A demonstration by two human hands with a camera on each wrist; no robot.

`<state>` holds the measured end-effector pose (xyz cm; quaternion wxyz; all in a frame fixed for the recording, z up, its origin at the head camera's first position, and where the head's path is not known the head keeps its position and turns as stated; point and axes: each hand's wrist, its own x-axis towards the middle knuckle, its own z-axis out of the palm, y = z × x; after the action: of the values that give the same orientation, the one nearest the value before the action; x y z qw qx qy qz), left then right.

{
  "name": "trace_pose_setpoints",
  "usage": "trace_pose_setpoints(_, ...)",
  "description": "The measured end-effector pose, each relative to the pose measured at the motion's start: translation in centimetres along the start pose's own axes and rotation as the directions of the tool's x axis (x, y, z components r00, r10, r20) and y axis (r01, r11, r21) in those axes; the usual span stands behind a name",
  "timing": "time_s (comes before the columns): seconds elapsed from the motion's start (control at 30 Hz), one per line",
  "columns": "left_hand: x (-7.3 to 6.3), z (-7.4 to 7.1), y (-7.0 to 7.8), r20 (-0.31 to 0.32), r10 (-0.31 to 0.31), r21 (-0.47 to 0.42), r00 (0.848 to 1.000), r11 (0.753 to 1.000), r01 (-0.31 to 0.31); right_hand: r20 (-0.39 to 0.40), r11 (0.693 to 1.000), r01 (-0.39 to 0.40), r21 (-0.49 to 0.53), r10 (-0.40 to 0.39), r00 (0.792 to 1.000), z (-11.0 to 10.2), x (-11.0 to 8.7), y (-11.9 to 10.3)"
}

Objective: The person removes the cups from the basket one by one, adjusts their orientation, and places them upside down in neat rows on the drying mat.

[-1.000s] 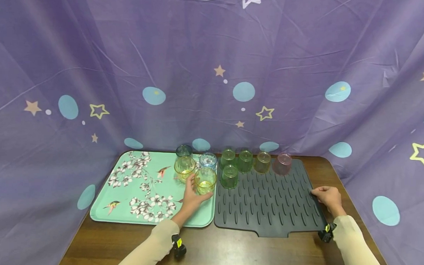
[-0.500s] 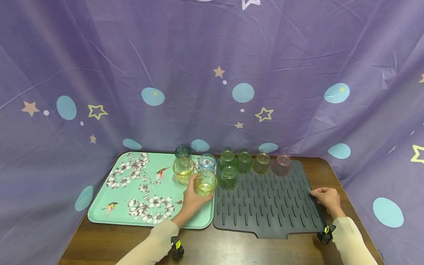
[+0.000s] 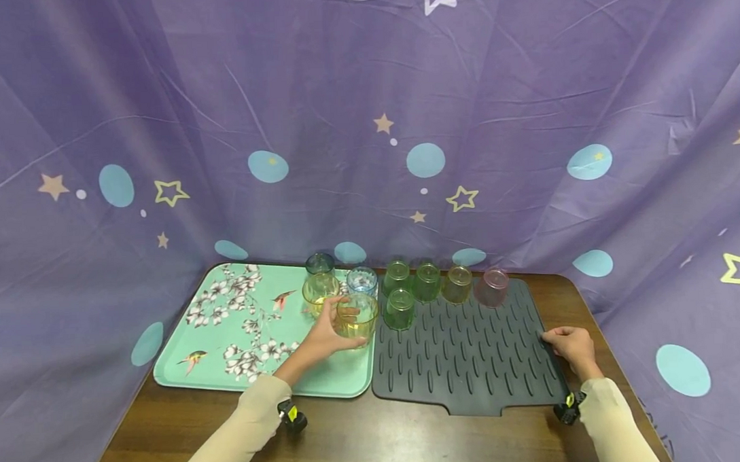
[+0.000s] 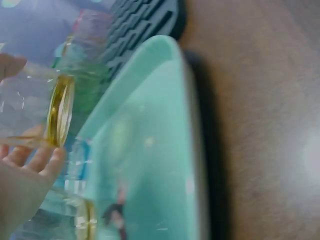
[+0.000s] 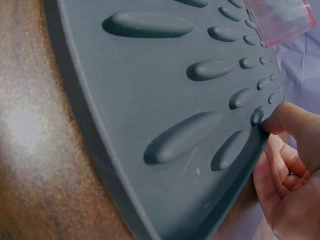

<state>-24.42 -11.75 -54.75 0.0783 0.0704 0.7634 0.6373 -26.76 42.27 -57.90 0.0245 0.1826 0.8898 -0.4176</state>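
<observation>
A mint tray (image 3: 184, 333) on the desk (image 3: 389, 441) carries a dark glass (image 3: 319, 264), a blue glass (image 3: 362, 280) and a yellow glass (image 3: 319, 286); beside it, a grey mat (image 3: 466, 357) bears upturned glasses: three green glasses (image 3: 400, 310), one amber glass (image 3: 457, 286) and one pink glass (image 3: 492, 288). At the tray's mat-side edge, the left hand (image 3: 322, 334) grips another yellow glass (image 3: 363, 318), fingers curled round its side; whether its base touches the tray is hard to tell. The right hand (image 3: 574, 346) pinches the mat's outer edge.

Left hand (image 3: 325, 336) shifted leftward, fingers (image 3: 332, 305) further round yellow glass (image 3: 362, 322)
</observation>
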Motion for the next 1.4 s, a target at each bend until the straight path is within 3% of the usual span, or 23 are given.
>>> trace_pose_setpoints(0.2,-0.5,-1.4,2.0,0.068,-0.065,-0.030,0.996,0.997,0.067,-0.005,1.000,-0.009,-0.008,0.009,1.000,0.1,0.1,0.1)
trace_pose_setpoints(0.3,-0.6,-1.8,2.9,0.079,-0.096,-0.114,0.992,0.988,0.105,-0.002,1.000,-0.006,-0.007,0.006,1.000,0.1,0.0,0.1)
trace_pose_setpoints(0.4,-0.3,-2.0,3.7,0.104,-0.048,-0.270,0.993,0.960,0.074,-0.005,1.000,-0.007,-0.005,0.007,1.000,0.1,0.0,0.2)
trace_pose_setpoints(0.57,0.3,-2.0,5.3,0.099,0.055,-0.484,0.994,0.875,0.000,-0.002,1.000,-0.002,-0.002,0.002,1.000,0.0,0.0,0.1)
trace_pose_setpoints(0.7,0.5,-1.7,6.3,0.039,0.068,-0.544,0.997,0.839,-0.036,-0.004,1.000,-0.002,-0.007,0.002,1.000,-0.1,-0.1,0.1)
trace_pose_setpoints(0.83,0.8,-1.6,6.8,-0.025,0.088,-0.557,0.996,0.826,-0.087,0.003,1.000,-0.001,-0.006,0.001,1.000,-0.1,-0.2,0.0)
trace_pose_setpoints(0.97,1.1,-1.6,7.6,-0.071,0.131,-0.548,0.989,0.823,-0.148,0.003,1.000,0.002,-0.007,-0.002,1.000,-0.2,-0.3,0.0)
trace_pose_setpoints(1.13,1.6,-1.5,9.0,-0.102,0.192,-0.500,0.976,0.839,-0.217,-0.008,1.000,0.005,-0.010,-0.005,1.000,-0.2,-0.2,0.0)
trace_pose_setpoints(1.3,2.4,-1.4,10.8,-0.093,0.244,-0.364,0.965,0.894,-0.261,-0.002,1.000,0.007,-0.008,-0.007,1.000,-0.1,-0.1,0.1)
trace_pose_setpoints(1.4,2.9,-1.3,11.9,-0.058,0.273,-0.218,0.960,0.935,-0.279,-0.006,1.000,0.007,-0.005,-0.007,1.000,0.0,-0.2,0.2)
